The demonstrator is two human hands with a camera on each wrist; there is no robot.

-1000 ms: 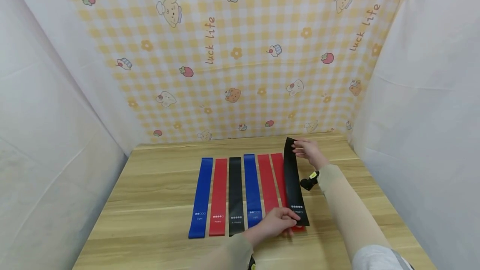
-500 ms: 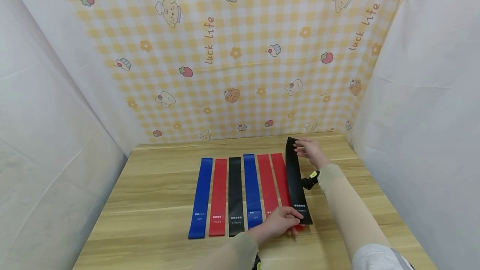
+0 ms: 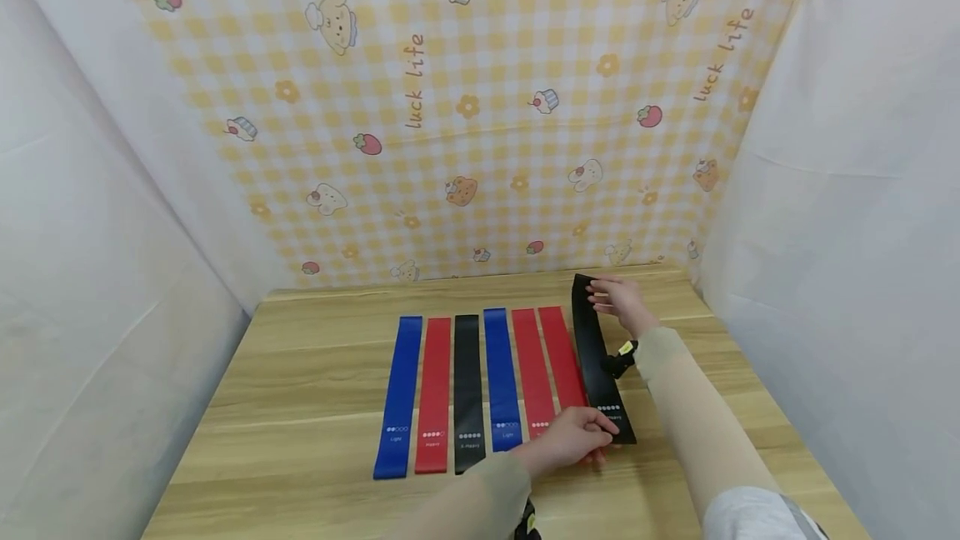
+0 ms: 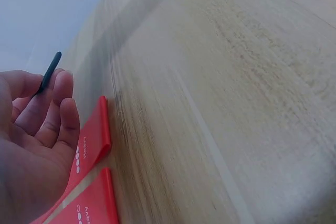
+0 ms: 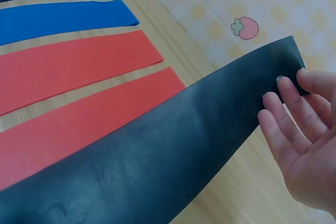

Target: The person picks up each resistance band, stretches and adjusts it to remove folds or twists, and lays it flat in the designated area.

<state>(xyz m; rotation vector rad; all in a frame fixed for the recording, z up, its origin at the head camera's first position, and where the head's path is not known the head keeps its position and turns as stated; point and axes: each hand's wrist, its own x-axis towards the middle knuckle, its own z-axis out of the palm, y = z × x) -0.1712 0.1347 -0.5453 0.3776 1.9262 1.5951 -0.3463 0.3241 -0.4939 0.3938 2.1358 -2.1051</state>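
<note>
A black resistance band (image 3: 592, 348) is stretched lengthwise between both hands at the right end of a row of bands. My left hand (image 3: 573, 438) pinches its near end, the one with the white dots and lettering. At the far end, my right hand (image 3: 621, 303) pinches the edge between thumb and fingers. In the right wrist view the black band (image 5: 152, 140) slants above the table, overlapping the nearest red band (image 5: 94, 124). The left wrist view shows the near end edge-on between thumb and fingers, above the "Heavy" ends of two red bands (image 4: 93, 137).
Left of the held band lie several flat bands side by side: two red ones, a blue band (image 3: 502, 373), a black band (image 3: 469, 382), a red band (image 3: 433, 390) and another blue band (image 3: 398, 394). A checked cloth (image 3: 465, 148) hangs behind the wooden table (image 3: 300, 407).
The near end of the held black band has swung right with my left hand, uncovering more of the red band beside it. My right hand has barely moved.
</note>
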